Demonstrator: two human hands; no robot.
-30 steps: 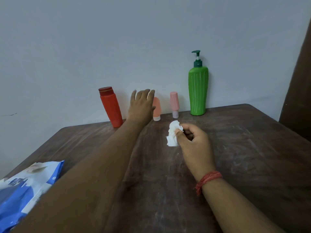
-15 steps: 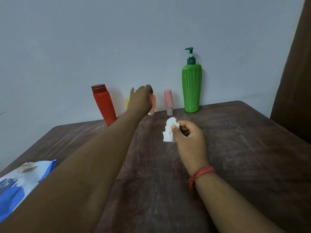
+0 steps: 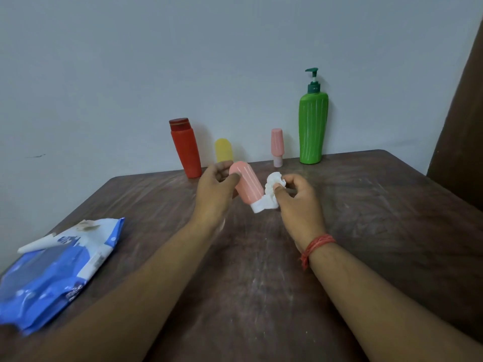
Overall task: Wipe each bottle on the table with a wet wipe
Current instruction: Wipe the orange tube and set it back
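Fingers of the left hand (image 3: 214, 189) curl round the salmon bottle (image 3: 247, 185), held tilted above the tabletop (image 3: 366, 218); fingers of the right hand (image 3: 295, 197) pinch the wet wipe (image 3: 270, 194) against its white cap end. Recommended: rotate the bottle, drawing the wipe along the body, before the red bottle (image 3: 186, 148), green pump bottle (image 3: 312, 126), yellow bottle (image 3: 223, 150) and pink bottle (image 3: 277, 145)

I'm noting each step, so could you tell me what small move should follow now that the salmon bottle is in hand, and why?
Probably rub the wet wipe up along the salmon-pink bottle. The left hand holds that bottle tilted above the table, and the right hand pinches the wipe against its white cap end, so the body looks not yet wiped.
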